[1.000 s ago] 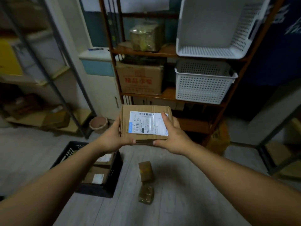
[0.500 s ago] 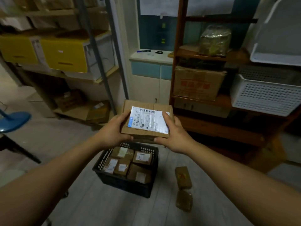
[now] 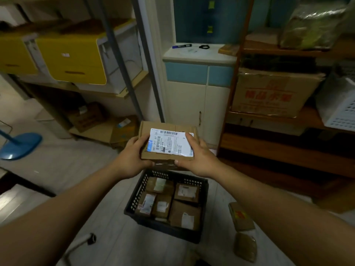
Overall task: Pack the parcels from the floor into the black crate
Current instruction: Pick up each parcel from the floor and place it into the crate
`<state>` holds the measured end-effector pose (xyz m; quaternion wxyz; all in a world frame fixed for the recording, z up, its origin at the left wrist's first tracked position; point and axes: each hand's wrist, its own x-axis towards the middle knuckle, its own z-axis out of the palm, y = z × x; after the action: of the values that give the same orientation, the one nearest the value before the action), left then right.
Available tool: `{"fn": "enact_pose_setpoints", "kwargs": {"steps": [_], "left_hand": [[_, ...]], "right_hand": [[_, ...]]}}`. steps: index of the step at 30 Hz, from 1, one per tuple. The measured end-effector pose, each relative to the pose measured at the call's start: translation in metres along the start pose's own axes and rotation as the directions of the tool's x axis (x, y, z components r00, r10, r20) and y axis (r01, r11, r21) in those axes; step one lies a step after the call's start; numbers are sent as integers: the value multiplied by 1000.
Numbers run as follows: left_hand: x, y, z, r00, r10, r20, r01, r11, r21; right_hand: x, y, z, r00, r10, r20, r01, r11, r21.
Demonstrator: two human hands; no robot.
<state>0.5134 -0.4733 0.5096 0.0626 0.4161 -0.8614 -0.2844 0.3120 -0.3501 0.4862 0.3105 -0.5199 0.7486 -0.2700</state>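
Storeroom, pale plank floor [image 3: 48,169], shelving [image 3: 115,54] around.
Item: labelled parcel [image 3: 171,143], held above the far rim of the black crate [image 3: 134,200]. Left hand [image 3: 132,156] and right hand [image 3: 199,156] grip opposite ends, fingers [image 3: 189,138] curled over the edges.
Risk: crate bottom already covered, so the parcel may perch crooked and slide off.
Two loose parcels [image 3: 241,215] lie beside the crate.
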Motion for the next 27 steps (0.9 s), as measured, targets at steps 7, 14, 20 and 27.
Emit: {"fn": "enact_pose_setpoints", "kwargs": {"steps": [7,14,20,27], "left_hand": [[59,-71,-12,991,-55,121,56,998,-9],[128,-129,29,919,149,364,-70,973,-221],[177,-173,105,831,62,552,191,902,-389],[203,-216,241,806,11,592,289,865,-410]], "right_hand": [[83,-8,47,991,77,108,-85,993,78],[128,31,109,948,294,126,-309,942,129],[141,96,172,892,451,38,-444,855,266],[160,217,239,842,530,98,-538,818,201]]}}
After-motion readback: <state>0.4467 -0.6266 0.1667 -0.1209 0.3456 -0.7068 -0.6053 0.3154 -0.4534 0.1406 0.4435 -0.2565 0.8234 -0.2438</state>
